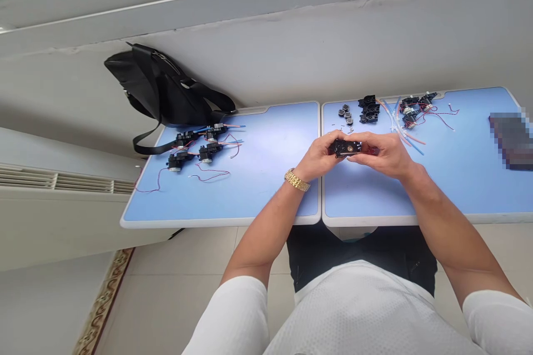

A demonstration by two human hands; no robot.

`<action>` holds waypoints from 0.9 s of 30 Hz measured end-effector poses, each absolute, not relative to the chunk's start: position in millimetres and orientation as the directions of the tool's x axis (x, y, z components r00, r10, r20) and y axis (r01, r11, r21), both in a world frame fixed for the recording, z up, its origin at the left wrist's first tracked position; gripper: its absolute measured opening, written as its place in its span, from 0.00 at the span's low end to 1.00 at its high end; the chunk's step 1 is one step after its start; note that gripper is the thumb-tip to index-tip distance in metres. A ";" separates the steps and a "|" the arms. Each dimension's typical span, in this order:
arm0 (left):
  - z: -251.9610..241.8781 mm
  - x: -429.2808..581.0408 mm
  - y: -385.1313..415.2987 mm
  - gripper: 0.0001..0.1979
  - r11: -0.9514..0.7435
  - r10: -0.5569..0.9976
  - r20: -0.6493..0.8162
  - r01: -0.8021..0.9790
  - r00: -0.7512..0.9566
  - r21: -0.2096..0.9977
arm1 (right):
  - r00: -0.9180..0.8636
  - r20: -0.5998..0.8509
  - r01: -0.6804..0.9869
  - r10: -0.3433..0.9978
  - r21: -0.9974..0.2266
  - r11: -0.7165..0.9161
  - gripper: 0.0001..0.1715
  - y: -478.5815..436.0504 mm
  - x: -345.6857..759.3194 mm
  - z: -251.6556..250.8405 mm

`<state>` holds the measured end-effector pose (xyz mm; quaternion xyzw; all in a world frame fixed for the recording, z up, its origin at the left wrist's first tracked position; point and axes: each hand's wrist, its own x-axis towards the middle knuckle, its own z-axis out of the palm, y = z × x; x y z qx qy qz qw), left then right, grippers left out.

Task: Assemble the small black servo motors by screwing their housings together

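Note:
Both of my hands meet over the middle of the blue folding table (258, 199) and grip one small black plastic part (347, 148). My left hand (320, 155), with a gold watch on its wrist, holds the part's left end with curled fingers. My right hand (385, 154) closes on its right end. Just beyond the hands lie a few small round black pieces (346, 113) and a black housing (369, 109). Further right is a cluster of small motor units with red and blue wires (412, 113).
Several black motor assemblies with red and blue wires (199, 151) lie at the table's left. A black bag (162, 89) rests at the back left corner against the wall. A blurred dark object (513, 138) sits at the right edge. A white radiator (58, 180) stands to the left.

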<state>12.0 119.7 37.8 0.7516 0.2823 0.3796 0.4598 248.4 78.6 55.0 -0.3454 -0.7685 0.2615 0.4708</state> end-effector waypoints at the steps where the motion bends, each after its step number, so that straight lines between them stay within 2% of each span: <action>1: 38.2 11.7 119.6 0.07 -0.421 0.774 0.307 0.088 0.553 0.903 | -0.313 0.543 0.293 0.779 -0.725 0.623 0.20 78.4 248.3 55.1; 8: 39.3 13.3 118.0 0.11 -0.488 0.793 0.344 0.186 0.504 0.853 | -0.262 0.555 0.457 0.789 -0.649 0.608 0.16 76.0 244.4 54.5; 13: 43.2 14.3 114.5 0.15 -0.297 0.835 0.188 0.135 0.517 0.945 | -0.243 0.579 0.488 0.778 -0.620 0.614 0.14 77.0 243.6 54.3; 17: 47.8 12.5 114.5 0.23 -0.098 0.805 0.082 -0.004 0.588 0.995 | -0.222 0.512 0.485 0.830 -0.681 0.549 0.14 76.8 243.7 57.5; 21: 52.3 14.0 114.6 0.27 0.085 0.792 -0.016 -0.084 0.610 0.993 | -0.223 0.432 0.421 0.874 -0.766 0.487 0.17 75.1 242.2 60.6; 24: 55.6 16.7 113.9 0.27 0.128 0.806 -0.027 -0.128 0.592 0.983 | -0.193 0.378 0.349 0.905 -0.836 0.424 0.22 74.5 240.9 61.6; 27: 58.3 18.5 112.9 0.26 0.139 0.820 -0.025 -0.155 0.572 0.978 | -0.158 0.359 0.296 0.920 -0.871 0.391 0.21 74.8 240.0 62.2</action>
